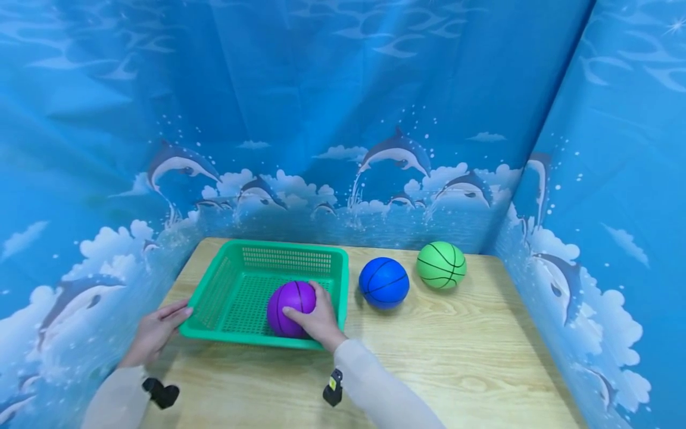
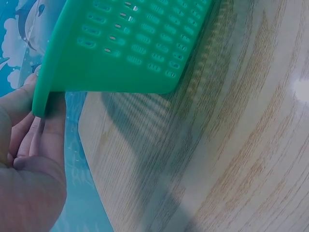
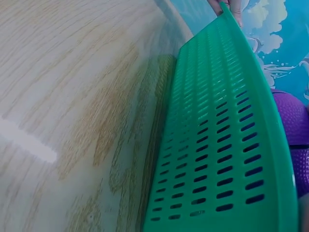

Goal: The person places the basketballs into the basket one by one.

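Note:
A green plastic basket (image 1: 257,341) with slotted walls stands on the table, left of the middle in the head view. My left hand (image 1: 153,333) pinches its rim at the near left corner, thumb above and fingers below, as the left wrist view shows at the rim (image 2: 42,96). Inside the basket, toward its near right part, my right hand (image 1: 320,317) grips a purple ball (image 1: 284,310) with black lines, thumb on the near side and fingers over the far right. In the right wrist view the purple ball (image 3: 292,121) shows partly behind the basket wall (image 3: 212,145).
A blue ball (image 1: 383,283) lies on the wooden table (image 1: 439,351) just right of the basket. Farther right and back is a light green ball (image 1: 442,265). Blue curtains (image 1: 321,119) printed with dolphins border the table at the back and sides.

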`<action>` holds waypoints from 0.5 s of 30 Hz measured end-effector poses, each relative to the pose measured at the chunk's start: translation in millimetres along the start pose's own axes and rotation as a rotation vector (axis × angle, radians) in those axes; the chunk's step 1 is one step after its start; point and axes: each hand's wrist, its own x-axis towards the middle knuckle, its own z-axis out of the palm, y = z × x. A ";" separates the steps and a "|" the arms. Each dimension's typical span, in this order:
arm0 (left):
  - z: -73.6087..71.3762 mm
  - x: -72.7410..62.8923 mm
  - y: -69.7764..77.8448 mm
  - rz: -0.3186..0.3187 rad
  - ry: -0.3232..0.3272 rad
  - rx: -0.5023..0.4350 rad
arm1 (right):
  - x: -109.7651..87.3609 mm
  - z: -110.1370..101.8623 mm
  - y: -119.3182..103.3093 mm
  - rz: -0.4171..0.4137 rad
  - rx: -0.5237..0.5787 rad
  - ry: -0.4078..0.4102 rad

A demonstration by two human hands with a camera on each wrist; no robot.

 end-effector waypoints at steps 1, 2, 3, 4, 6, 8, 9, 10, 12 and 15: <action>0.2 0.0 0.1 0.001 0.000 0.002 | -0.1 -0.2 0.2 0.003 -0.004 -0.005; 0.4 0.0 0.0 0.001 0.002 0.002 | 0.1 -0.4 0.6 0.009 -0.006 -0.011; 0.6 -0.1 -0.1 0.003 0.002 -0.001 | 0.3 -0.8 0.9 0.015 -0.005 -0.016; 0.9 -0.3 -0.3 0.003 0.003 0.002 | 0.5 -1.3 1.2 0.022 -0.001 -0.022; 1.7 -0.3 -0.6 0.005 0.002 -0.004 | 1.1 -2.2 1.6 0.039 0.013 -0.029; 2.5 -0.1 -0.9 0.010 0.002 -0.012 | 2.3 -3.1 2.2 0.051 0.023 -0.033; 2.9 -0.1 -0.9 0.014 0.001 -0.015 | 2.7 -3.4 2.6 0.056 0.025 -0.034; 3.0 0.0 -0.9 0.014 0.002 -0.014 | 3.0 -3.7 2.9 0.060 0.024 -0.037; 2.6 0.4 -0.9 0.013 0.001 -0.012 | 3.3 -4.2 3.4 0.059 0.020 -0.046; 1.1 0.3 -0.6 0.000 0.005 0.009 | 2.5 -4.8 3.2 0.044 0.041 -0.088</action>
